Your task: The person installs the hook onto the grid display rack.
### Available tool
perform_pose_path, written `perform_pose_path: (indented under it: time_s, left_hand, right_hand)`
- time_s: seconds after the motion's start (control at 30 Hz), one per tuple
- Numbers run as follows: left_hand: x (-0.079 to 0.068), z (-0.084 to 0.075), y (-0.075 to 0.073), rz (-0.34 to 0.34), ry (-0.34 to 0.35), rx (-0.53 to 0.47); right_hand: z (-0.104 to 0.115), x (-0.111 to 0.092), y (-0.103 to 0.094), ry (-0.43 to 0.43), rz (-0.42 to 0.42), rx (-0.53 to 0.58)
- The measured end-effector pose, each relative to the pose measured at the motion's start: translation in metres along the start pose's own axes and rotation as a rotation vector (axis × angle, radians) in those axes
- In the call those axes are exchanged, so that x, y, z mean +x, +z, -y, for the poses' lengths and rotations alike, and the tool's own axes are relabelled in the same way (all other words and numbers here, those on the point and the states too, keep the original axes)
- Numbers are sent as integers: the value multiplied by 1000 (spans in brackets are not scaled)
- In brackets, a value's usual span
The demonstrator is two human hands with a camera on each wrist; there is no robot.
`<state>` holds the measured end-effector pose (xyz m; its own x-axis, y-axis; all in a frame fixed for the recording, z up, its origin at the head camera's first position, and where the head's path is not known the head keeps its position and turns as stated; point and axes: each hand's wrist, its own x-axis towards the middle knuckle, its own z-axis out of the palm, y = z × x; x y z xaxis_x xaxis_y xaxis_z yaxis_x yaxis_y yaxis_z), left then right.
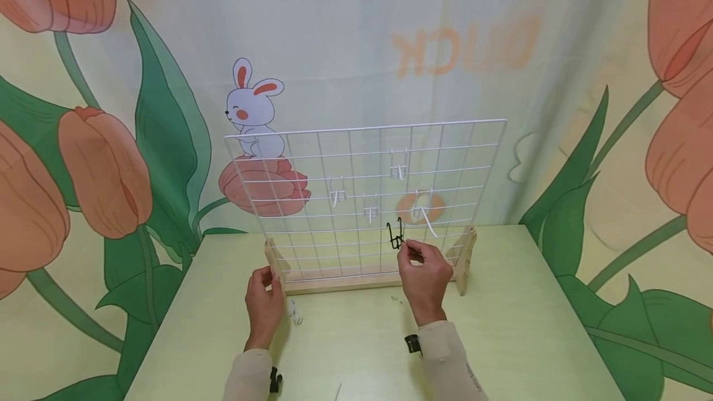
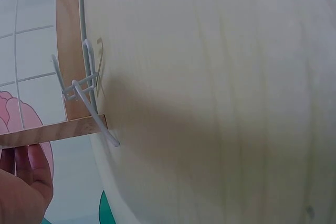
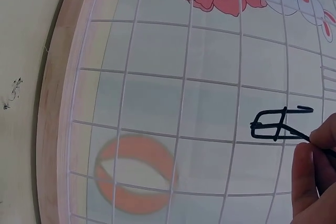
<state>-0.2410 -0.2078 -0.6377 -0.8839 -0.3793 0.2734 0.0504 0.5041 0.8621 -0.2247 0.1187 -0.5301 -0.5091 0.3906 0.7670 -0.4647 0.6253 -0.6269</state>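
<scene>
black hook (image 1: 396, 241) pinched by the right hand (image 1: 426, 272), before the wire grid (image 1: 356, 195)
fingers hide the hook's held end; the left hand (image 1: 264, 302) touches the wooden stand (image 1: 345, 283), fingertips partly hidden, its grip impossible to tell.

Beige sleeves (image 1: 442, 351) are worn with small black wrist devices (image 1: 412, 344).
</scene>
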Motion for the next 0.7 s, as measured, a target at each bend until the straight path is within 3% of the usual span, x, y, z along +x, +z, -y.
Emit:
perform_pose_path:
  time_s: [0.7]
  left_hand:
    - [-1, 0, -1, -5, 26, -8]
  right_hand:
    - [-8, -14, 13, -68, 6, -52]
